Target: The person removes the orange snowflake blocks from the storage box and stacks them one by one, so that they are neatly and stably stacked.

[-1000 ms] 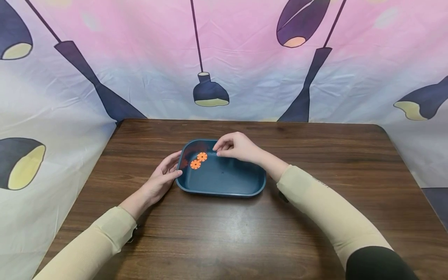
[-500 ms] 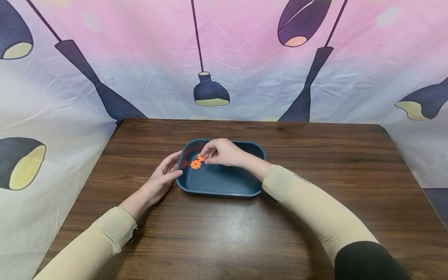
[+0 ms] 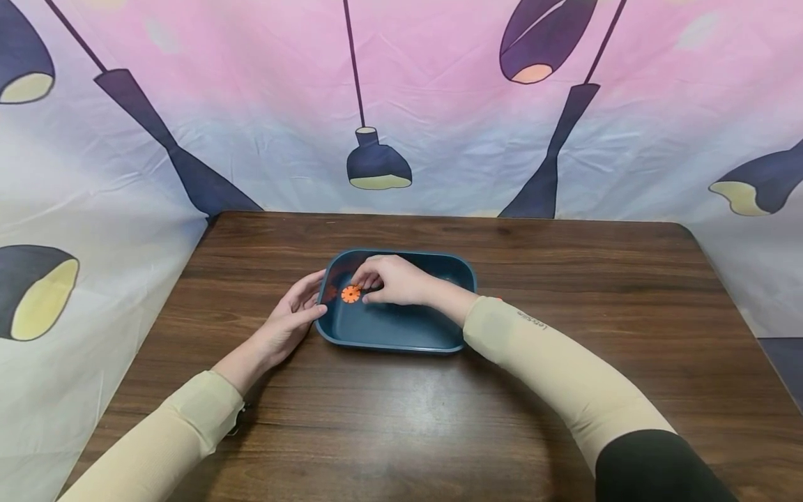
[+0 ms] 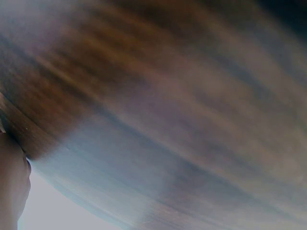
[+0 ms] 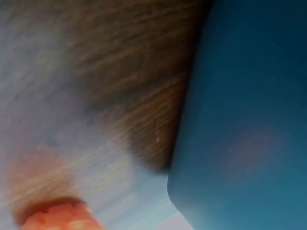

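Observation:
A dark blue rectangular tray [image 3: 401,326] lies on the wooden table in the head view. My left hand [image 3: 290,322] holds its left end, thumb over the rim and fingers along the outer wall. Inside the tray, near that end, lies an orange disc with a notched rim [image 3: 349,295]. My right hand [image 3: 396,280] reaches into the tray, bent fingers touching or just above the disc's upper right edge, thumb apart from them. The spot where a second orange disc lay is hidden by these fingers. Whether they pinch it cannot be told.
An orange notched piece [image 5: 61,219] lies on the table beside the tray [image 5: 240,96] in the right wrist view; the right sleeve [image 3: 552,348] mostly covers it in the head view. Behind the brown table [image 3: 401,418] hangs a cloth [image 3: 270,90] printed with lamps.
My right hand has moved left and down into the tray, and its fingers now cover the second orange disc, visible before. The left hand and the tray have stayed put.

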{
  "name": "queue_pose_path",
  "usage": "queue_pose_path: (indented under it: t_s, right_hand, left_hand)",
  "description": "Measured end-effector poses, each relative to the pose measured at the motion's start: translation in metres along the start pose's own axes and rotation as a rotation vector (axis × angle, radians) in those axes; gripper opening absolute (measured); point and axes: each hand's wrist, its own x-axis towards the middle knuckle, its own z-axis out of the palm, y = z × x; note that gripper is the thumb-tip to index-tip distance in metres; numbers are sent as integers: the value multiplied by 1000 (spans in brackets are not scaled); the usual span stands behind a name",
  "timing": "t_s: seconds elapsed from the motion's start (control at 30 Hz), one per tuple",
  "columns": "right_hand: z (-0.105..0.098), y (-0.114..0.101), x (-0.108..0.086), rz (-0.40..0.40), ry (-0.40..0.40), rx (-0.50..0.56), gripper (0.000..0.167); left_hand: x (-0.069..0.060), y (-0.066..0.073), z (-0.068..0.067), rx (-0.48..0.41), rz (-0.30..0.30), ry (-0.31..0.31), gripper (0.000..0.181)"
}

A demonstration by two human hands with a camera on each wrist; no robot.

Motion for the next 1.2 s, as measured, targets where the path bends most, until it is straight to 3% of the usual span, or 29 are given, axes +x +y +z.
queue_pose_path:
  t_s: [0.4, 0.77, 1.2]
  right_hand:
    - [8, 2, 3, -48, 0, 6, 45]
    - [12, 4, 6, -45, -52, -81, 55]
    - [14, 1, 7, -66, -117, -147, 51]
  left_hand:
    - [0, 1, -1, 5, -13, -8, 60]
    - [0, 0, 0, -1, -14, 1, 60]
    - [0, 0, 0, -25, 1, -19, 60]
